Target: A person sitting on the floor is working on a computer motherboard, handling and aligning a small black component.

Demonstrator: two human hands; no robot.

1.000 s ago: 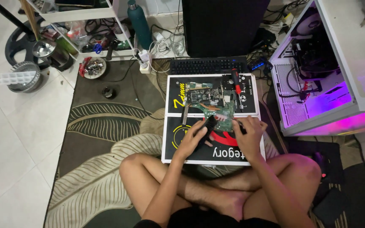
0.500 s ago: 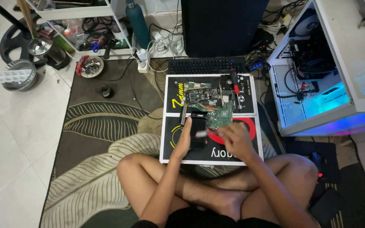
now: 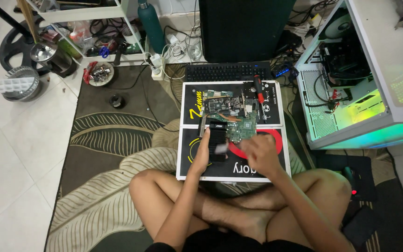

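I sit cross-legged on a rug before two black, white-edged flat boards (image 3: pixel 276 161). Green circuit boards (image 3: pixel 232 116) lie across them. A black finned heatsink block (image 3: pixel 216 139) rests on the near board. My left hand (image 3: pixel 201 156) grips its left side, thumb over the top. My right hand (image 3: pixel 260 154) hovers blurred just right of the block, near the corner of the closest circuit board (image 3: pixel 241 130), fingers curled; whether it holds anything is unclear. A red-handled screwdriver (image 3: pixel 259 88) lies on the far board.
A black keyboard (image 3: pixel 229 71) and a dark tower (image 3: pixel 243 28) stand beyond the boards. An open white computer case (image 3: pixel 350 93), lit green, fills the right. A mouse (image 3: pixel 350 177) is by my right knee. At the left are a bowl of small parts (image 3: pixel 100 73), a shelf and a green bottle (image 3: pixel 151 21).
My right hand came off the green board and drew back toward me, now blurred. My left hand stays on the heatsink block. The case lighting turned from pink to blue to green.
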